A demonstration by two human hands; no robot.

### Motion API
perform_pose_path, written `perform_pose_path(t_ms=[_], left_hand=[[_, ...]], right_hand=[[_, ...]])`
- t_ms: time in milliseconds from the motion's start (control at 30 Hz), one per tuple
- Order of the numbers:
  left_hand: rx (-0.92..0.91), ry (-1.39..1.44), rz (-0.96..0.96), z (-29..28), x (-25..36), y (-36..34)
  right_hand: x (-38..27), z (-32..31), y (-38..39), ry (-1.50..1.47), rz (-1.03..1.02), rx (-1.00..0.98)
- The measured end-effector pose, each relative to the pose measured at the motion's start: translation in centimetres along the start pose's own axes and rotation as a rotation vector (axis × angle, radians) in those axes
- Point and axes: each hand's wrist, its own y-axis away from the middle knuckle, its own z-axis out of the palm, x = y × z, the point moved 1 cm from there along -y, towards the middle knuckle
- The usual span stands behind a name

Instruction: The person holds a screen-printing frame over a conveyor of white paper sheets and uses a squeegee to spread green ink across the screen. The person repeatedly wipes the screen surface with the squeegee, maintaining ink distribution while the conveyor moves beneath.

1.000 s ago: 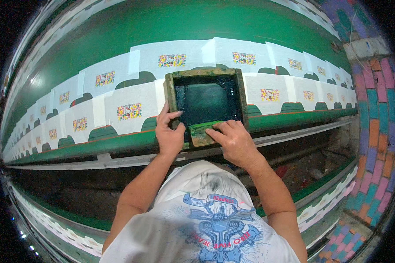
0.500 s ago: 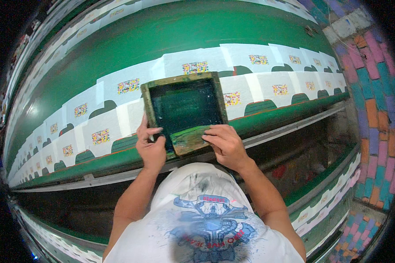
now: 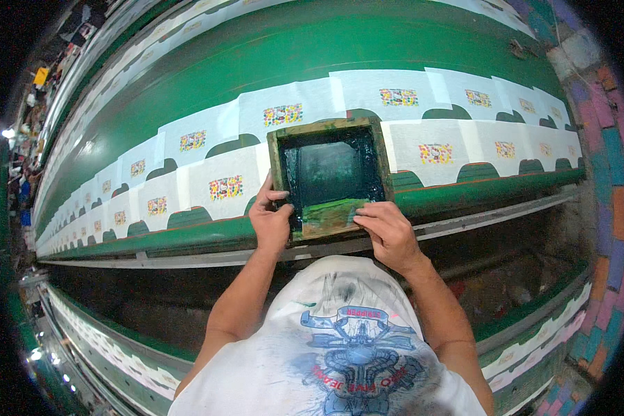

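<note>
A wooden printing screen (image 3: 276, 161) with dark, ink-stained mesh is over the near row of white cloth pieces, close in front of me. My left hand (image 3: 270, 218) grips its left side near the lower corner, thumb on the inner side. Inside its near end rests a wooden squeegee (image 3: 329, 218) with a green-stained upper edge. My right hand (image 3: 390, 232) pinches the right end of that squeegee between thumb and fingers. The cloth under the screen is hidden. Beside it, a printed cloth piece (image 3: 410, 139) shows a colourful pattern; another print (image 3: 226, 186) lies to its left.
A long green table (image 3: 284, 59) carries two rows of printed white pieces, with more rows beyond. A pale rail (image 3: 187, 262) runs along its near edge. Another table with white pieces (image 3: 111, 350) is behind me. Coloured paving bricks (image 3: 607, 180) cover the floor at right.
The screen sits farther right in the picture and is less tilted; the whole view has shifted too. Both hands keep the same holds, and the squeegee stays at the screen's near end.
</note>
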Motion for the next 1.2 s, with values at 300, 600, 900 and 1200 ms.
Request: perform_pose_path(t_ms=[300,600,900,1200], left_hand=[[0.045,-0.068,-0.041,0.4,1.3,0.4],[0.049,-0.097,-0.010,0.4,0.5,0.5],[0.034,-0.173,0.013,0.6,0.7,0.7],[0.029,-0.157,0.075,1.1,0.7,0.6]], right_hand=[[1.1,-0.9,-0.6,-0.112,-0.041,-0.013],[-0.6,-1.3,-2.8,0.071,-0.069,-0.164],[-2.5,-0.5,-8.2,0.290,-0.059,-0.590],[3.1,1.1,-17.3,0.353,0.028,-0.571]])
